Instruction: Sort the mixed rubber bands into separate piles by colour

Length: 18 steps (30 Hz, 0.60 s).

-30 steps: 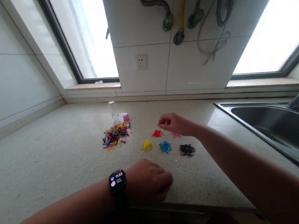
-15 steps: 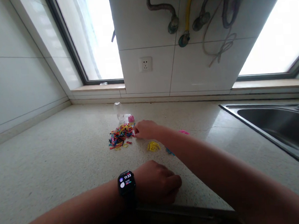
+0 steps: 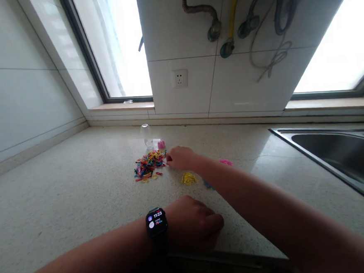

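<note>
A mixed-colour pile of small rubber bands [image 3: 149,163] lies on the counter. My right hand [image 3: 181,158] is at the pile's right edge, its fingertips pinched together; what is between them, if anything, is too small to make out. Under my right forearm and beside it are a yellow heap of bands [image 3: 188,178], a blue heap [image 3: 208,184] partly covered by the arm, and a pink heap [image 3: 225,162]. Near the counter's front edge my left hand [image 3: 194,223] rests curled in a loose fist, wearing a black watch [image 3: 157,222] on the wrist.
Behind the pile stand a clear bottle-shaped container [image 3: 146,137] and a small pink object [image 3: 161,144]. A steel sink [image 3: 330,163] is set into the counter [image 3: 80,193] at the right. The tiled wall behind holds a socket [image 3: 179,78] and hoses.
The whole view has shifted slightly to the right. My right hand stays at the pile's right edge with its fingertips a little farther from the bands; my left hand rests as before.
</note>
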Tool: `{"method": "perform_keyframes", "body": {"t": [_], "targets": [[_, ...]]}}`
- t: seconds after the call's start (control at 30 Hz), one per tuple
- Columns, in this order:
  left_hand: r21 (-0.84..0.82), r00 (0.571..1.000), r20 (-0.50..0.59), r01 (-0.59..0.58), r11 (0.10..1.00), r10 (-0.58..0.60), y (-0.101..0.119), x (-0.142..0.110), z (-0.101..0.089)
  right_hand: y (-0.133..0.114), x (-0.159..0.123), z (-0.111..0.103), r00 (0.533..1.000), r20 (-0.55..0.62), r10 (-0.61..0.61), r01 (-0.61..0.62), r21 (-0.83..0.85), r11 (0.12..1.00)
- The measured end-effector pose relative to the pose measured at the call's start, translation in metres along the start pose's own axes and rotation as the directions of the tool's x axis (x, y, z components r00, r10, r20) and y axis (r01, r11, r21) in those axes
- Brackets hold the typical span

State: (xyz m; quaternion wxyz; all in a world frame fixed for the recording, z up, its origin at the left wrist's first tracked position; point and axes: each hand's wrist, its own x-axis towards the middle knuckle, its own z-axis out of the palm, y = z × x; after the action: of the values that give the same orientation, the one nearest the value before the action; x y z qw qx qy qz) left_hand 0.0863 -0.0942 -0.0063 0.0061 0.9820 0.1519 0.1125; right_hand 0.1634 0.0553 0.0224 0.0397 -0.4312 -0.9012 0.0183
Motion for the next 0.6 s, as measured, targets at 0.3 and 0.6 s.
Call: {"method": "perform_keyframes", "body": {"t": [0.3, 0.6], "targets": [[-0.006, 0.999, 0.033, 0.023, 1.0, -0.023, 0.0, 0.0, 0.001, 0.081, -0.054, -0.03, 0.983, -0.173, 0.064, -0.025, 0.22, 0.975], [-0.017, 0.998, 0.045, 0.033, 0.999, -0.033, 0.001, 0.001, 0.001, 0.18, -0.151, -0.008, 0.949, -0.102, 0.299, -0.201, 0.534, 0.821]]}}
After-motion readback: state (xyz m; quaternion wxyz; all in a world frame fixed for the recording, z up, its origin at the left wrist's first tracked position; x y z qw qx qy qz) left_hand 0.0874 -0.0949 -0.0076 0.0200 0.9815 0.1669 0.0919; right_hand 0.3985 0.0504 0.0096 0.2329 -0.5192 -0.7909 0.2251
